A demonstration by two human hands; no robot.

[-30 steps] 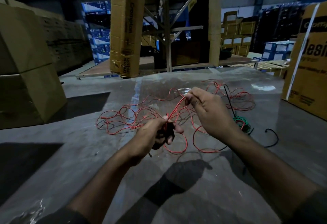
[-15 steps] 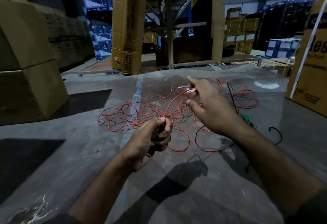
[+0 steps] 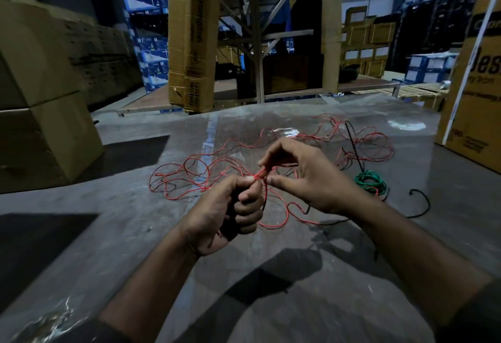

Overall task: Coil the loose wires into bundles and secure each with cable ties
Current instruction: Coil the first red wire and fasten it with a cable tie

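Both forearms reached out over the grey floor (image 3: 113,234), left hand (image 3: 226,214) fisted round gathered red wire (image 3: 189,177), strand pinched by right hand (image 3: 306,177) fingertips, loose tangle sprawled just behind, green coil (image 3: 370,182) right of it

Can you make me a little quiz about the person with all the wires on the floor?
1. True or false: the green wire is already coiled in a small bundle on the floor.
2. Which wire does the left hand grip? A) red wire B) black wire C) green wire
3. Fill in: the right hand pinches the red wire just ____ the left hand's fist.

Key: 1 true; 2 A; 3 above.
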